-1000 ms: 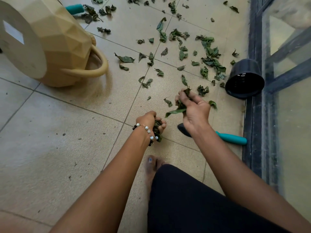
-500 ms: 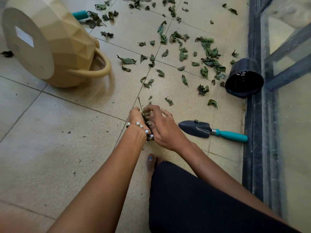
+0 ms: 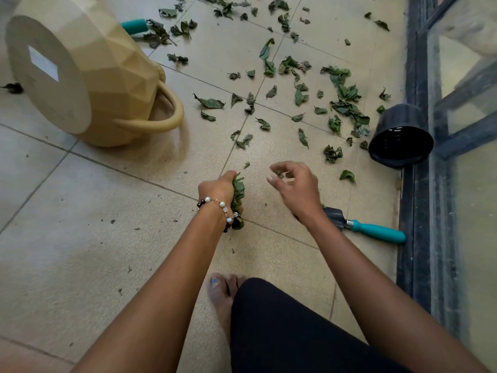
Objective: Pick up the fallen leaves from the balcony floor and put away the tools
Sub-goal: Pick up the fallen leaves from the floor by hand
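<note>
At six o'clock the left hand (image 3: pixel 218 188) clamps a bunch of gathered green leaves (image 3: pixel 237 192); the right hand (image 3: pixel 293 188) hovers beside it, fingers loosely curled, holding nothing. A teal-handled dark metal trowel (image 3: pixel 368 229) lies at four o'clock. Scattered green fallen leaves (image 3: pixel 295 95) spread toward twelve. The tipped tan faceted plastic watering can (image 3: pixel 88 76) at ten shows a blank white label (image 3: pixel 43 63), no readable writing.

Trowel (image 3: pixel 363 226) blade partly behind right wrist; 2nd tool (image 3: pixel 134 25) mostly hidden.
</note>
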Demonstrator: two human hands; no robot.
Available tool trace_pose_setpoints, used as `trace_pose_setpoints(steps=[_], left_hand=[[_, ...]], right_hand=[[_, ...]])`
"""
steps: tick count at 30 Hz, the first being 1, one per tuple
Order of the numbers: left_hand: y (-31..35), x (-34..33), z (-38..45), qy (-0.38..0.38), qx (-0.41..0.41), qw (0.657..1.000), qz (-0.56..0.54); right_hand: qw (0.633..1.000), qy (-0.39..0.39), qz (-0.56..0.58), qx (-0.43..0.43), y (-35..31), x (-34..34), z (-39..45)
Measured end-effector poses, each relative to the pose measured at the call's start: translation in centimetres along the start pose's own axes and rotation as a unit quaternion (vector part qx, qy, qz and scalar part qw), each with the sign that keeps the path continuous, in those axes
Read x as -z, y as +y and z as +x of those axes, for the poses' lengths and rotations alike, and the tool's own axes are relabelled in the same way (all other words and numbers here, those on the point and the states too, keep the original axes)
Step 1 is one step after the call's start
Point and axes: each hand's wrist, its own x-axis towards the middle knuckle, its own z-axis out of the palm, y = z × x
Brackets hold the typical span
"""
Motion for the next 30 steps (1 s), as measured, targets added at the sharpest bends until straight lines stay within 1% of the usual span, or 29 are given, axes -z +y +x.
trace_pose_setpoints(steps=[1,3,4,5,7,9,11,12,13,15,17,19,20,21,23,25,26,27,28,30], left_hand=[[-0.1,0.1,0.3,0.003,0.002,1.000,-0.006],[-0.5,0.2,0.8,0.007,0.015,1.000,-0.013],[-0.9,0.3,0.9,0.009,0.019,1.000,-0.014],[-1.2,0.3,0.9,0.008,0.023,1.000,-0.012],[-1.6,0.1,0.8,-0.001,0.029,0.999,-0.014],[-1.8,-0.1,0.5,-0.010,0.027,0.999,-0.013],[-2.1,-0.3,0.4,-0.009,0.025,1.000,-0.011],[-2.1,-0.3,0.3,-0.011,0.027,1.000,-0.009],[-2.2,-0.4,0.1,-0.012,0.029,0.999,-0.007],[-2.5,-0.5,-0.2,-0.015,0.034,0.999,-0.003],[-3.1,-0.6,-0.2,-0.016,0.041,0.999,-0.004],[-3.6,-0.6,-0.3,-0.014,0.040,0.999,0.002],[-3.7,-0.6,-0.4,-0.015,0.038,0.999,0.010],[-3.8,-0.6,-0.4,-0.013,0.036,0.999,0.019],[-3.9,-0.9,-0.8,-0.008,0.027,0.999,0.029],[-3.8,-1.4,-0.8,0.004,0.015,0.999,0.035],[-3.7,-1.7,-0.8,0.010,0.010,0.999,0.040],[-3.7,-2.0,-0.8,0.015,0.002,0.999,0.047],[-3.7,-2.2,-0.9,0.022,-0.009,0.998,0.053],[-3.6,-2.6,-1.1,0.027,-0.023,0.997,0.067]], right_hand=[[0.995,-0.022,-0.102,0.003,0.8,0.2,0.4],[0.960,-0.109,-0.252,0.048,2.1,0.1,0.8],[0.943,-0.131,-0.294,0.084,2.5,-0.1,0.9],[0.934,-0.129,-0.312,0.115,2.8,-0.3,0.8],[0.931,-0.085,-0.325,0.140,3.0,-0.3,0.6],[0.932,-0.019,-0.336,0.133,3.1,0.6,0.3],[0.936,0.053,-0.339,0.080,3.7,2.2,-0.1],[0.936,0.071,-0.342,0.042,4.1,3.1,-0.5],[0.934,0.070,-0.349,0.010,4.3,3.8,-1.0],[0.933,0.033,-0.357,-0.025,4.8,4.4,-1.9],[0.939,0.013,-0.343,-0.022,5.2,4.4,-2.6],[0.951,0.026,-0.308,-0.002,5.6,4.3,-2.8],[0.962,0.039,-0.272,-0.001,5.5,4.3,-2.8],[0.975,0.056,-0.216,-0.008,5.1,4.2,-2.9],[0.995,0.070,-0.050,-0.046,3.5,3.9,-3.2],[0.989,0.020,0.126,-0.073,0.9,3.2,-3.9],[0.983,-0.009,0.171,-0.066,-0.2,2.6,-4.4],[0.983,-0.022,0.175,-0.044,-1.1,1.9,-4.8],[0.989,-0.016,0.148,-0.011,-1.8,1.2,-5.3],[0.995,0.014,0.060,0.076,-2.4,0.1,-5.9]])
